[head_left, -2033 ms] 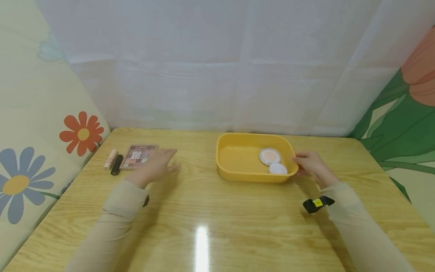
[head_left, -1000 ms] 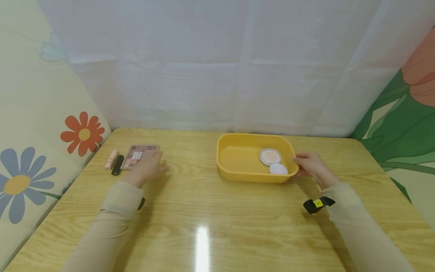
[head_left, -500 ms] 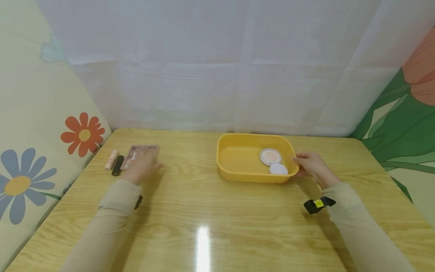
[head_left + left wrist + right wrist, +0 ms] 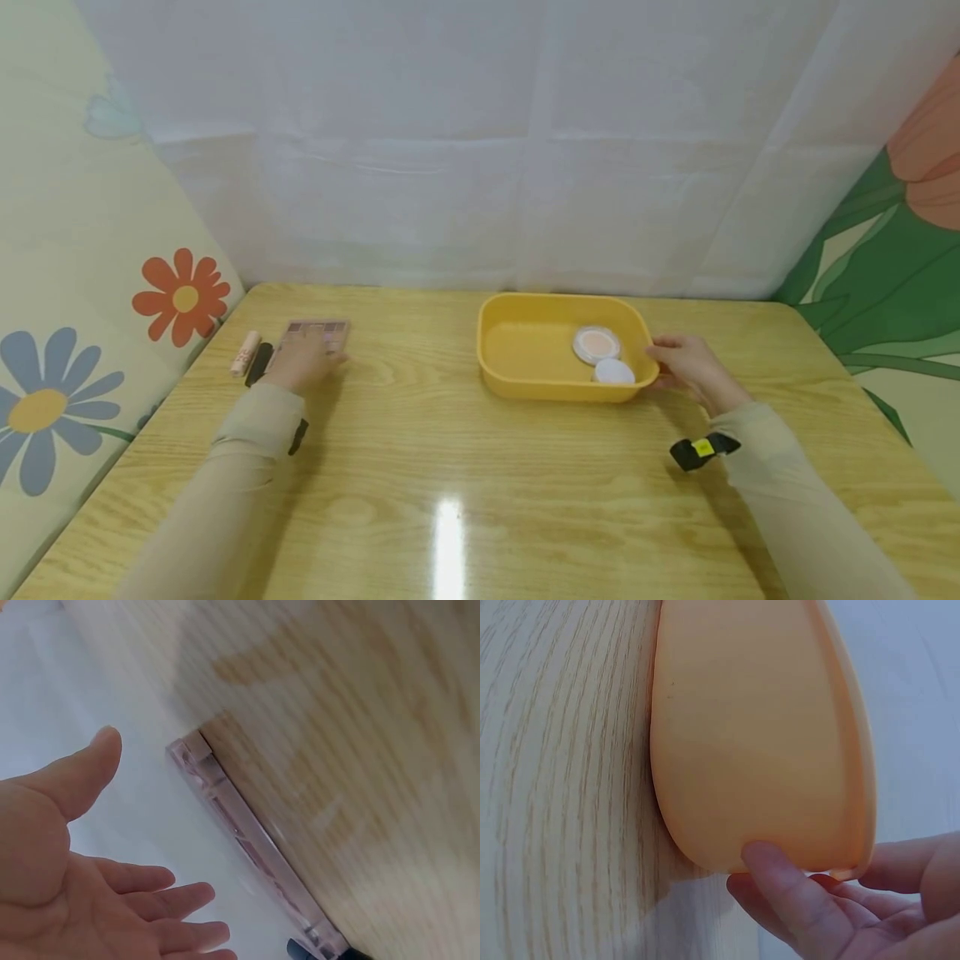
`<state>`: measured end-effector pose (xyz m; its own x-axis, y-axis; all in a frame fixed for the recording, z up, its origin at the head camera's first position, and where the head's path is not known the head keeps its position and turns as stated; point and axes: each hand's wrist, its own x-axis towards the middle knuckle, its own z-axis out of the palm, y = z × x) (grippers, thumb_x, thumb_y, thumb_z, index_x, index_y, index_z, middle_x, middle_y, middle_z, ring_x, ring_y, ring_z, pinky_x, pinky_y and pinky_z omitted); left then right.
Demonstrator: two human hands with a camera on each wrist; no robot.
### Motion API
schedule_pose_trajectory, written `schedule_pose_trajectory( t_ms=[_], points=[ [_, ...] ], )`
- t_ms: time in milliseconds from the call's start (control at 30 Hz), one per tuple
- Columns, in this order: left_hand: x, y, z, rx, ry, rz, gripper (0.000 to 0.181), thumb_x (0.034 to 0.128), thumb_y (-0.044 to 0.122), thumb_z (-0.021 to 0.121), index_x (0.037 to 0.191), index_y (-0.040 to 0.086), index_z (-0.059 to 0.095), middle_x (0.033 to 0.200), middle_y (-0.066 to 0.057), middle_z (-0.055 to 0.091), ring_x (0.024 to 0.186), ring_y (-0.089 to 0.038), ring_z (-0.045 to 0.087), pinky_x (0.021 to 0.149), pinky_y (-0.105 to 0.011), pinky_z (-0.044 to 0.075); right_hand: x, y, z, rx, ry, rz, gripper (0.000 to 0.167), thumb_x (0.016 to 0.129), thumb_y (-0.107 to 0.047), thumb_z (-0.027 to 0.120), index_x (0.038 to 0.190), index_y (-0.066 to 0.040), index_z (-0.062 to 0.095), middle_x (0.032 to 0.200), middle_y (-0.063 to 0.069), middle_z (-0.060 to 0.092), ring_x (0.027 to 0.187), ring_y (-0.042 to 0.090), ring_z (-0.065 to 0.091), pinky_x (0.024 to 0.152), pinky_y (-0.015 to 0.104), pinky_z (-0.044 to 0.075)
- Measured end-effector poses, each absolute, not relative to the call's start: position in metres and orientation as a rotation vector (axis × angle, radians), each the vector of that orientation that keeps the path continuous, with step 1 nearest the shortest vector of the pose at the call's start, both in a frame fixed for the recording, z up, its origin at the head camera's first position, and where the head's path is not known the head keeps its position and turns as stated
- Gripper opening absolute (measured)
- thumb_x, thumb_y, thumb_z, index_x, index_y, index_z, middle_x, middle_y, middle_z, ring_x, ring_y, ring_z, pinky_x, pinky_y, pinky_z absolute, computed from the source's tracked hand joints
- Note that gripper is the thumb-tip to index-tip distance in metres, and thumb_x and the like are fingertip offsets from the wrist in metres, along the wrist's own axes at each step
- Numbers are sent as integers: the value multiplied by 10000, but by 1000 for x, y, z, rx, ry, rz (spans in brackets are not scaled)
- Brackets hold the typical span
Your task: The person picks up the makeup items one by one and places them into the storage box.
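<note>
Left hand (image 4: 303, 363) open over a palette (image 4: 334, 335), right hand (image 4: 692, 368) gripping a yellow tray (image 4: 525, 346).
At the frame's left, the left hand's fingers are spread, holding nothing; the palette lies beside a black tube (image 4: 258, 364) and a pink tube (image 4: 245, 353). Right of centre, the right hand's thumb and fingers pinch the tray's right end, near a compact (image 4: 597, 345) and white disc (image 4: 614, 372) inside.

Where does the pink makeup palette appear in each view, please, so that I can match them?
Head: the palette is left of centre, partly hidden by the left hand.
Left wrist: edge-on, slanting from left of centre toward the bottom right.
Right wrist: not in it.
Shared landmark: the wood-grain table.
</note>
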<state>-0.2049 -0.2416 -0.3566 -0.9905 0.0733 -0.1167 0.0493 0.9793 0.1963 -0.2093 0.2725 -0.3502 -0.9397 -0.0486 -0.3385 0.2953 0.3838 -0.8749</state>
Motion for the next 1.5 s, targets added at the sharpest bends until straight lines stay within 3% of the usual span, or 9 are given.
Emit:
schedule_pose_trajectory(
  t_ms=[133, 333, 633, 767, 967, 1200, 1300, 1400, 1500],
  points=[
    [-209, -245, -356, 0, 3004, 296, 700, 964, 327, 562, 1173, -319, 396, 1135, -481, 452, 1067, -614, 452, 867, -664, 426, -210, 272, -349, 220, 2341, -1577, 540, 1032, -120, 406, 1416, 213, 224, 1375, 379, 359, 810, 78, 601, 680, 278, 582],
    [-217, -247, -356, -130, 2942, 326, 761, 974, 355, 490, 1252, -327, 299, 1216, -520, 349, 1151, -660, 323, 929, -710, 349, -210, 272, -348, 225, 2349, -1558, 543, 1033, -134, 413, 1420, 202, 235, 1376, 369, 370, 815, 76, 600, 680, 271, 579],
    [-228, -252, -354, -59, 2885, 437, 660, 958, 381, 467, 1162, -244, 528, 1232, -479, 439, 1120, -595, 434, 979, -647, 333, -211, 276, -355, 217, 2353, -1564, 548, 1032, -125, 420, 1418, 211, 222, 1384, 373, 354, 797, 60, 588, 665, 271, 580],
    [-234, -258, -354, -14, 2859, 398, 501, 934, 293, 505, 1044, -186, 604, 1124, -400, 558, 949, -465, 561, 866, -561, 454, -214, 281, -360, 197, 2317, -1632, 557, 1011, -142, 493, 1395, 207, 290, 1311, 362, 428, 792, 97, 605, 655, 290, 585],
    [-245, -266, -364, -56, 2853, 336, 491, 917, 317, 553, 1024, -159, 605, 1080, -365, 578, 844, -378, 556, 724, -470, 487, -214, 280, -360, 199, 2326, -1614, 550, 1018, -143, 475, 1398, 206, 286, 1337, 372, 408, 809, 103, 604, 661, 294, 585],
    [-249, -269, -370, -60, 2820, 331, 551, 922, 340, 514, 1123, -167, 590, 1161, -387, 550, 938, -424, 564, 803, -515, 490, -211, 274, -352, 220, 2345, -1549, 546, 1038, -134, 394, 1425, 206, 211, 1407, 369, 333, 812, 55, 588, 687, 272, 578],
    [-245, -265, -364, -124, 2758, 363, 732, 927, 444, 527, 1273, -199, 478, 1308, -474, 382, 1137, -553, 461, 913, -601, 435, -219, 281, -361, 222, 2334, -1566, 579, 1029, -173, 453, 1426, 192, 241, 1358, 348, 400, 836, 86, 607, 705, 301, 584],
    [-242, -261, -356, -198, 2690, 406, 863, 911, 540, 544, 1364, -178, 390, 1372, -505, 241, 1217, -607, 341, 985, -666, 336, -218, 281, -360, 216, 2341, -1569, 578, 1027, -173, 460, 1419, 196, 252, 1346, 347, 410, 834, 86, 609, 703, 307, 586],
    [-240, -256, -350, -229, 2636, 452, 844, 919, 544, 553, 1379, -147, 402, 1394, -448, 300, 1219, -562, 370, 1030, -662, 284, -210, 272, -350, 214, 2361, -1551, 539, 1034, -129, 410, 1411, 214, 236, 1382, 372, 357, 812, 61, 591, 686, 280, 581]
  ],
)
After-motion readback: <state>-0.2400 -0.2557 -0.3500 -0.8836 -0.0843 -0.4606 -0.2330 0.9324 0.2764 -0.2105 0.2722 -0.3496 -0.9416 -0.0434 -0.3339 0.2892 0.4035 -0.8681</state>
